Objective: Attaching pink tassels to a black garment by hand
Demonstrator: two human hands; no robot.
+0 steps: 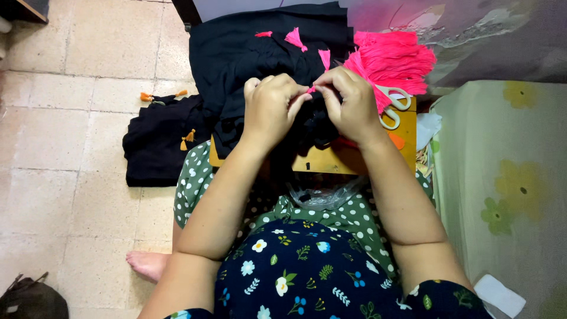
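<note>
My left hand (pixel 270 109) and my right hand (pixel 349 103) meet over a heap of black cloth (pixel 260 59) on a small wooden table (pixel 407 142). Both pinch a small pink tassel (pixel 311 89) at the edge of the cloth, fingertips almost touching. Other pink tassels (pixel 294 38) hang from the black cloth farther away. A thick bundle of pink thread (pixel 393 62) lies just right of my right hand, with white-handled scissors (pixel 394 106) on top of its near end.
A second black cloth with orange tassels (pixel 159 139) lies on the tiled floor at left. A green flowered mattress (pixel 508 189) fills the right side. Clear plastic (pixel 322 195) rests on my lap. A dark bag (pixel 32 298) sits at bottom left.
</note>
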